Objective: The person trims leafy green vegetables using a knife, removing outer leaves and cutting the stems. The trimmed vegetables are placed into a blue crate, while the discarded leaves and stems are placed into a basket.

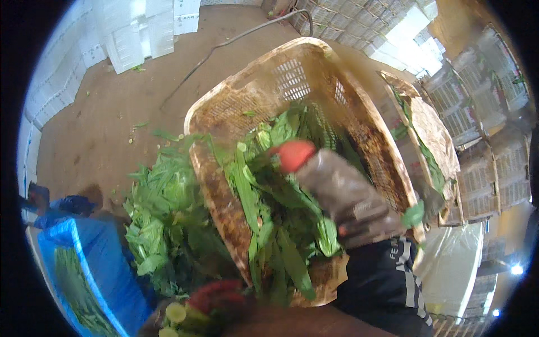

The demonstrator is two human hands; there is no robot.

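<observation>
My right hand (297, 156), in a red glove with a brown sleeve cover, reaches into a dirt-stained plastic basket (223, 210). It touches the long-leaved green vegetables (244, 185) there; blur hides how its fingers are set. A pale cut stalk (327, 238) lies below that forearm. At the bottom edge is my left hand (219, 295), in a dark red glove, blurred and partly hidden. It grips leafy vegetable stalks whose round, pale cut ends (175, 312) face left.
Left of the basket is a heap of leafy greens (164, 215). A blue-lined container (97, 261) holds more greens. White foam boxes (143, 33) stand at the back, a hose (236, 38) crosses the floor, and stacked crates (476, 185) line the right.
</observation>
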